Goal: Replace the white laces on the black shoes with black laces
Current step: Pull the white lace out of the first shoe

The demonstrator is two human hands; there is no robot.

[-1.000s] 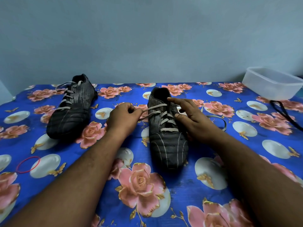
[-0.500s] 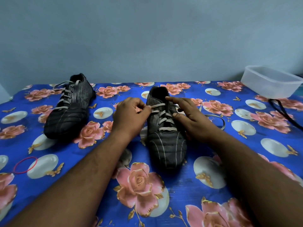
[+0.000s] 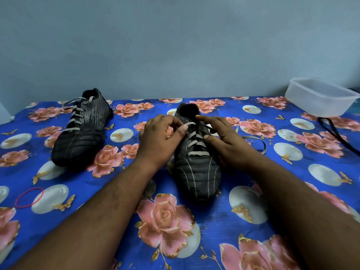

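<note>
On the table (image 3: 214,227), covered in a blue flowered cloth, the near shoe (image 3: 196,168) sits toe toward the person. The left hand (image 3: 159,139) pinches the top run of its white lace (image 3: 196,144) at the shoe's left edge. The right hand (image 3: 224,139) rests on the shoe's right side, fingers stretched out. The second shoe (image 3: 81,131), also white-laced, lies well to the left. The black laces (image 3: 335,133) trail beside a plastic tub (image 3: 319,98) at far right.
</note>
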